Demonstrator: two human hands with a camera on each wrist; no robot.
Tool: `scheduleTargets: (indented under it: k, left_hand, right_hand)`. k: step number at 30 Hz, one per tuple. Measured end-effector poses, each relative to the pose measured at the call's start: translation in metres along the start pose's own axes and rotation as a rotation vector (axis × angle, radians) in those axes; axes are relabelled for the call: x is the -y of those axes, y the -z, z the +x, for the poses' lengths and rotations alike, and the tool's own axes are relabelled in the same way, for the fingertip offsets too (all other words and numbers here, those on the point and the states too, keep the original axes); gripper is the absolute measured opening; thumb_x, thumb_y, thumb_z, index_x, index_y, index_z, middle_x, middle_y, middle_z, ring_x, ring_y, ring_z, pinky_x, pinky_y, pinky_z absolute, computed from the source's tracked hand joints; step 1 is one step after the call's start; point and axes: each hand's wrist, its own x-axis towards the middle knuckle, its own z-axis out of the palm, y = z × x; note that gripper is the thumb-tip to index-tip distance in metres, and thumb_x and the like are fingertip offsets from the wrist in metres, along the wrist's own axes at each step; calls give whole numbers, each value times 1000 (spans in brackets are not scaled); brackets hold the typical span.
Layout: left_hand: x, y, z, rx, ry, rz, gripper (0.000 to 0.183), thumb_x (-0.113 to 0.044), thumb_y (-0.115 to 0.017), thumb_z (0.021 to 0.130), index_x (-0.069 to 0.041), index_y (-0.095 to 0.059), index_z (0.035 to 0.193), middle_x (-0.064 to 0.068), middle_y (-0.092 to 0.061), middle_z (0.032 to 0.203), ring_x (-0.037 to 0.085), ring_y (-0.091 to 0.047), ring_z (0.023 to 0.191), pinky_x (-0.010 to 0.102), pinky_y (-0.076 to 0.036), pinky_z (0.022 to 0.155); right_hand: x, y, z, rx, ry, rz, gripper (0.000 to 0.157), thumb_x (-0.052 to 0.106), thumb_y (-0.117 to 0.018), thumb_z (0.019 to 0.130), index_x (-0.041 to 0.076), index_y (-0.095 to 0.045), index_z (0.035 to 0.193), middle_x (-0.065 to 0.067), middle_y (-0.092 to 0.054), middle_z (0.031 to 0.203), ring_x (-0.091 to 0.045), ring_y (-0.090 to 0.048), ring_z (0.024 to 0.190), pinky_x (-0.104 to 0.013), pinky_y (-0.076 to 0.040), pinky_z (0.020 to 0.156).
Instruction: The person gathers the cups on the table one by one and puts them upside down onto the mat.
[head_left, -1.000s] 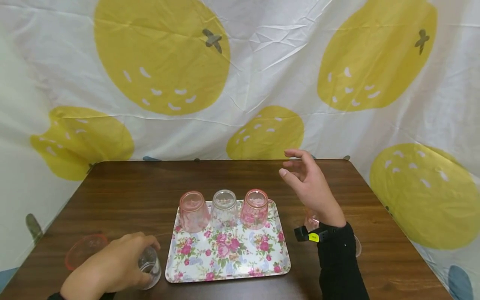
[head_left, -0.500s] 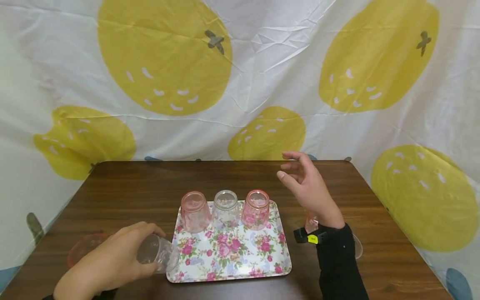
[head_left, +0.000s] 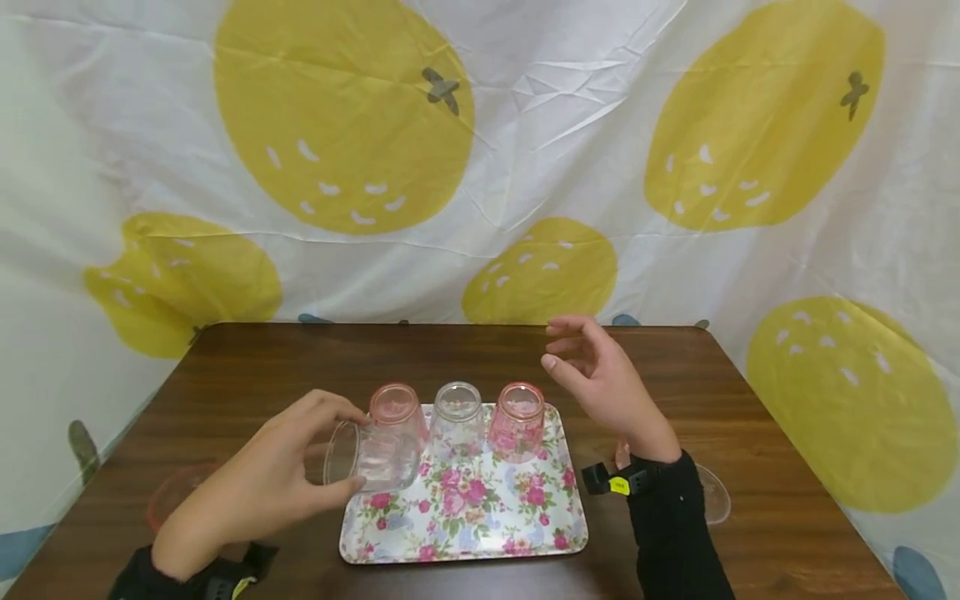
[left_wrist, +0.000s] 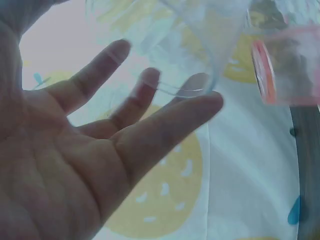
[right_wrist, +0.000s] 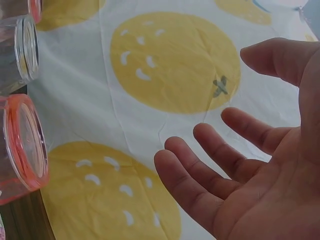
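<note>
My left hand [head_left: 277, 467] holds a clear glass [head_left: 386, 462] by its rim, between thumb and fingers. The glass lies tilted on its side in the air over the left part of a floral tray [head_left: 472, 537], its mouth towards my palm. On the tray's far side stand three upturned glasses in a row: a pink glass [head_left: 393, 404], a clear glass [head_left: 457, 421] and a redder pink glass [head_left: 519, 425]. My right hand [head_left: 607, 392] hovers beyond the tray's right side with loosely bent fingers; the right wrist view shows nothing in its palm [right_wrist: 260, 200].
A pink-rimmed see-through piece [head_left: 168, 500] lies on the brown table [head_left: 337, 358] at left, partly behind my left forearm. A clear rounded piece [head_left: 716, 500] and a bit of pink [head_left: 622, 454] show around my right wrist. A lemon-print cloth [head_left: 525, 167] hangs behind the table.
My left hand has lifted the clear glass from beside the tray, tipped it sideways and carried it right and forward over the tray. My right hand has shifted slightly left.
</note>
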Motion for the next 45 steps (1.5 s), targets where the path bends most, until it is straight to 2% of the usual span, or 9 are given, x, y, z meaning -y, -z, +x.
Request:
scheduleTargets:
  k: [5,10,14,21,28,33,36,41,45]
  left_hand:
    - [-6,-2,13,-31,-6,-87,46,-23,-80,83,-15,-58,122,2,-55,121,19,-55,112,47,-60,88]
    - [-4,-14,26,-91,-27,-194,44,-20,-80,83,-16,-58,121,0,-56,120,16,-58,111,46,-60,88]
    - [-2,-25,35,-124,-20,-312,47,-13,-82,80,-16,-57,121,2,-56,123,19,-59,113,48,-58,91]
    - [-6,-36,48,-134,-24,-473,49,-8,-78,83,-11,-53,124,12,-55,128,25,-60,112,54,-56,93]
    - [-6,-43,56,-153,-42,-540,46,-3,-75,85,-3,-51,124,18,-52,130,26,-60,111,49,-57,93]
    - [-7,-46,62,-159,-80,-616,49,6,-74,82,3,-49,123,21,-50,128,30,-62,109,36,-59,88]
    - [-8,-47,64,-163,-99,-655,50,11,-73,80,5,-48,123,22,-49,128,32,-62,109,32,-60,85]
    - [-9,-51,67,-161,-139,-704,50,16,-69,80,6,-46,124,23,-45,130,34,-61,110,31,-60,85]
    - [-8,-52,68,-152,-162,-714,51,17,-68,81,8,-45,125,23,-44,129,34,-60,110,28,-61,84]
  right_hand:
    - [-2,-2,0,30,13,6,40,8,-60,98,1,-49,136,-19,-53,132,-33,-55,115,-56,-49,97]
    - [0,-3,-1,40,28,28,41,6,-62,96,1,-50,135,-19,-54,130,-28,-57,112,-56,-49,96]
    - [4,-4,-1,66,49,65,44,3,-63,95,0,-49,136,-18,-53,131,-25,-57,112,-57,-50,96]
    - [9,-16,0,162,84,148,48,-1,-65,92,-2,-46,137,-18,-50,135,-34,-55,115,-54,-52,95]
    - [13,-25,0,252,77,288,52,-2,-68,90,2,-47,137,-17,-49,137,-37,-55,115,-34,-58,90]
    - [12,-30,1,293,106,333,54,-6,-68,88,-1,-46,137,-25,-49,136,-37,-57,113,-37,-57,93]
    - [12,-34,1,313,111,369,53,-6,-68,88,-2,-47,136,-31,-52,131,-38,-60,110,-35,-60,89]
    - [15,-37,0,311,84,432,52,-6,-70,87,0,-50,135,-30,-58,122,-37,-63,105,-26,-61,78]
    - [16,-37,0,296,71,435,52,-5,-70,87,0,-52,135,-27,-60,121,-35,-64,105,-25,-62,77]
